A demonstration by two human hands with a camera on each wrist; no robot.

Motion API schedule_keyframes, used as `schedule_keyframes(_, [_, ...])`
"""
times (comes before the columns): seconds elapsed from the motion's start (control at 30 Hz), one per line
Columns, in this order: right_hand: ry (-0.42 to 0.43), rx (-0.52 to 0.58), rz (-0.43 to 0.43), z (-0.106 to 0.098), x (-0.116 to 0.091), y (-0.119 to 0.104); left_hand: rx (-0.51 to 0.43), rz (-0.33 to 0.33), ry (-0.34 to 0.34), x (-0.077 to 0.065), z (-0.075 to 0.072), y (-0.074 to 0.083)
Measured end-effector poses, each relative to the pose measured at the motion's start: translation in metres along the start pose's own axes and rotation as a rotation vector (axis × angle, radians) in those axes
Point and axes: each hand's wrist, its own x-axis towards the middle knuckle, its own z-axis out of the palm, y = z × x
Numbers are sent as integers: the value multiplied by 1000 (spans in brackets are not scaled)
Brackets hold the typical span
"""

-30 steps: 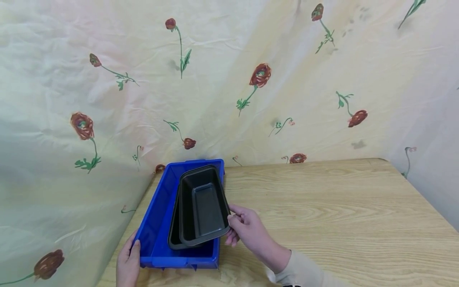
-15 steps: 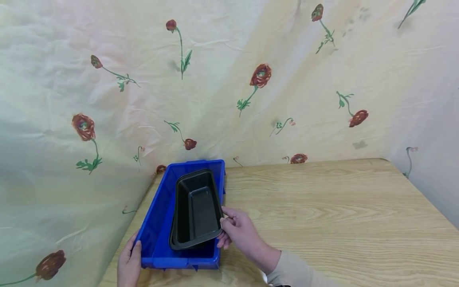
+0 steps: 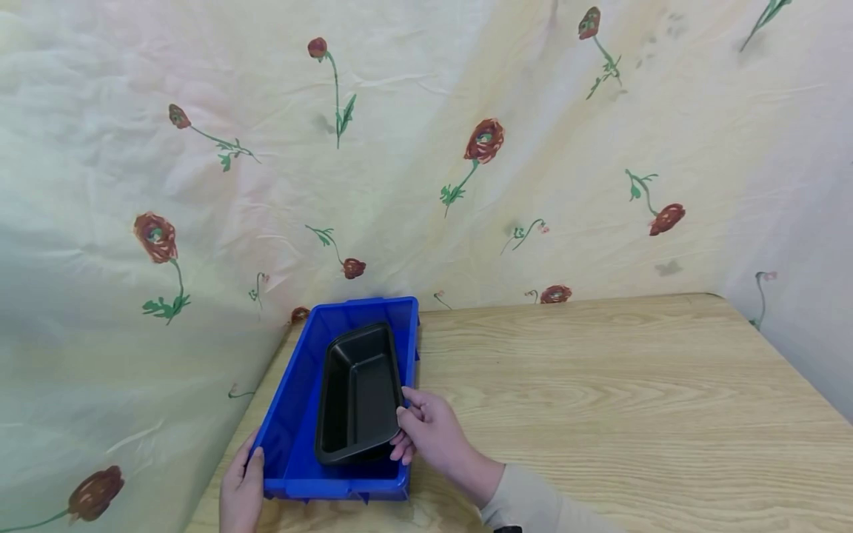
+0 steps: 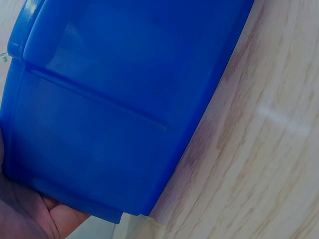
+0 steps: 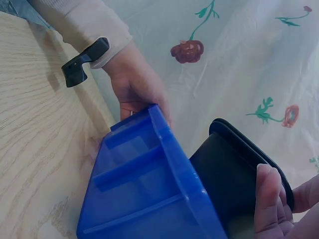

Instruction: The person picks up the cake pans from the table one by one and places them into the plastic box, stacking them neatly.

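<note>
A black loaf pan [image 3: 369, 392] tilts inside a blue plastic bin [image 3: 286, 451], its right side higher than its left. My right hand [image 3: 433, 429] pinches the pan's right rim between thumb and fingers; in the right wrist view, the fingers [image 5: 269, 199] lie along the dark outer wall of the pan [image 5: 227, 174]. A second black pan beneath is almost wholly hidden by the upper one. At the bin's near left corner my left hand [image 3: 241, 485] grips the edge, thumb on the rim. The left wrist view shows the bin's outer side [image 4: 109, 109] against that palm.
The bin stands at the left end of a wood-grain table [image 3: 600, 400]. A pale flowered cloth [image 3: 413, 185] hangs behind and along the left side. A black band [image 5: 82, 62] sits on the left wrist.
My right hand has moved left and slightly down with the upper loaf pan, bringing it over the lower pan, which showed before. My left hand stays on the bin.
</note>
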Motion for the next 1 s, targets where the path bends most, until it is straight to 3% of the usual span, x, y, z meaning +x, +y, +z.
schedule_keyframes(0.67, [34, -72, 91, 5, 9, 12, -3, -6, -10, 0, 0, 1])
schedule_keyframes(1.0, [-46, -131, 171, -2, 13, 11, -4, -29, -20, 2, 0, 0])
